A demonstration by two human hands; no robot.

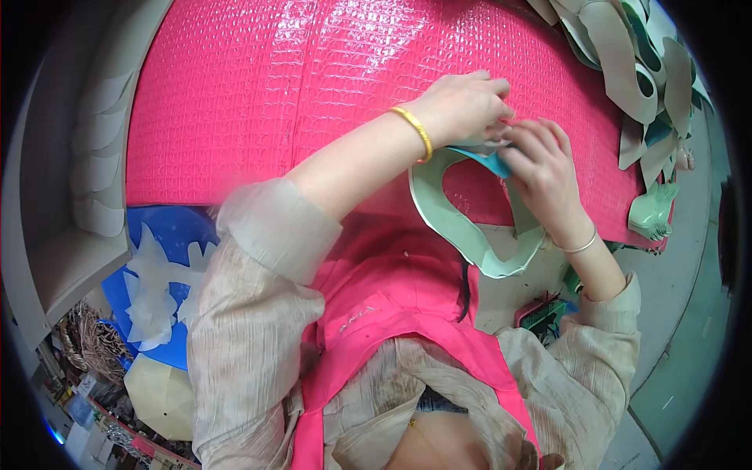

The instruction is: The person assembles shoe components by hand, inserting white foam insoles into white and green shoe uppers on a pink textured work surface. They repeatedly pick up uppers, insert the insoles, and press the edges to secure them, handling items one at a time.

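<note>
A pale green ring-shaped piece with a teal strip at its top [448, 205], like a shoe upper, hangs over the near edge of the pink-covered table. My right hand [544, 168], with a silver bangle at the wrist, is closed on its upper right side by the teal strip. My left hand [464, 108], wearing a yellow bangle, is bent over the same spot with curled fingers almost touching the right fingertips. Something whitish shows under the left fingers; what they pinch is hidden.
Grey and green cut pieces [615, 59] are heaped at the far right of the pink table cover [235, 102]. Nearer lies a mint green stack [652, 211]. On the left are a shelf with pale pieces [102, 172] and a blue stool or bin [176, 227] bearing translucent white scraps.
</note>
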